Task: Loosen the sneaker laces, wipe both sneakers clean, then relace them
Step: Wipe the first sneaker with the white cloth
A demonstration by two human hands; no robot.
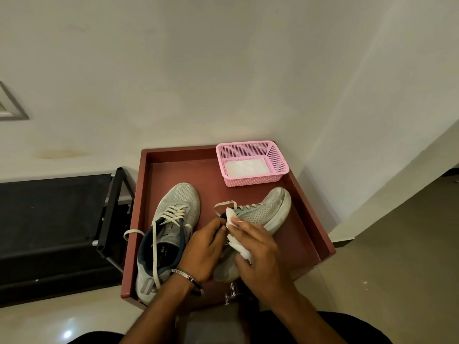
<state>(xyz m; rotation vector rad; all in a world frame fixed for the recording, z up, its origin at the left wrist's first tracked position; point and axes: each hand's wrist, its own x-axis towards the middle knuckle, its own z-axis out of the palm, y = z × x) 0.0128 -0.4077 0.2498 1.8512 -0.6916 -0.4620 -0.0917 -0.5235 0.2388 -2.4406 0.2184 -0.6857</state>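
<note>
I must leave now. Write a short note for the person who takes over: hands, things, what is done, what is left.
Left hand holds the right sneaker, tilted on its side on the red tray.
Right hand presses a white wipe against it.
Left sneaker stands upright on the tray, laces loose.
Pink basket at the back holds something white.
Done: laces loosened.
Left: finish wiping, then relace both.

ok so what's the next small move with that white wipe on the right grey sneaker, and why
Probably drag the crumpled white wipe forward along the tilted grey mesh sneaker toward its toe. The right hand already presses the wipe by the collar, the left hand steadies that shoe, and its white sole edge looks grubby.
</note>
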